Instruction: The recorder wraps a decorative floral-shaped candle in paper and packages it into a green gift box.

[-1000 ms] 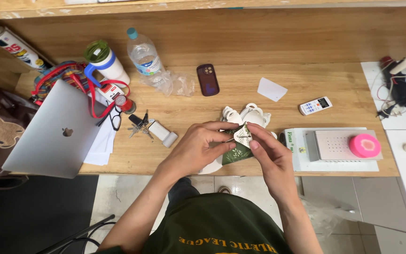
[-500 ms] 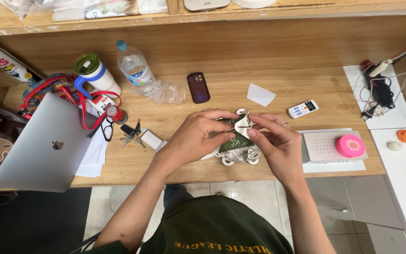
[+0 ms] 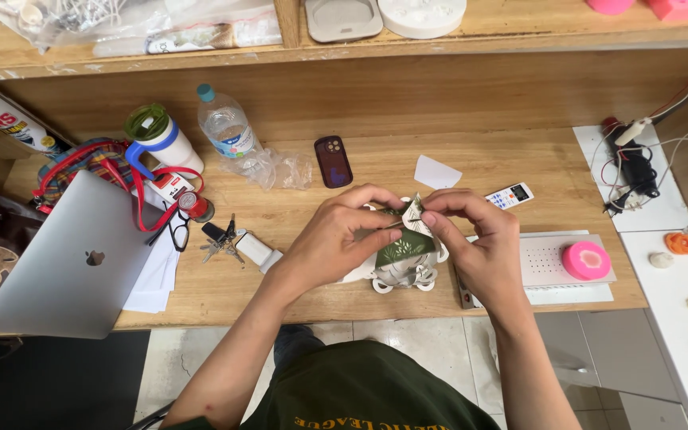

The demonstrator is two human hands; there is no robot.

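Observation:
Both my hands meet above the front middle of the wooden desk (image 3: 535, 159). My left hand (image 3: 336, 239) and my right hand (image 3: 475, 235) pinch a small folded piece of white and green patterned paper (image 3: 414, 216) between thumbs and fingertips. Just below it lies a larger green and white paper piece with white scalloped edges (image 3: 404, 267), resting on the desk and partly hidden by my hands.
A closed grey laptop (image 3: 65, 267) lies at the left, with keys (image 3: 220, 239), a lanyard, a tumbler (image 3: 157, 135) and a water bottle (image 3: 224, 127) near it. A dark phone (image 3: 334, 161), white paper slip (image 3: 437, 173), remote (image 3: 510, 195), and pink tape roll (image 3: 586, 260) sit around.
My hands stay together on the folded paper, with the fingers shifting on it. The camera has moved, so the desk appears lower and the shelf above shows more.

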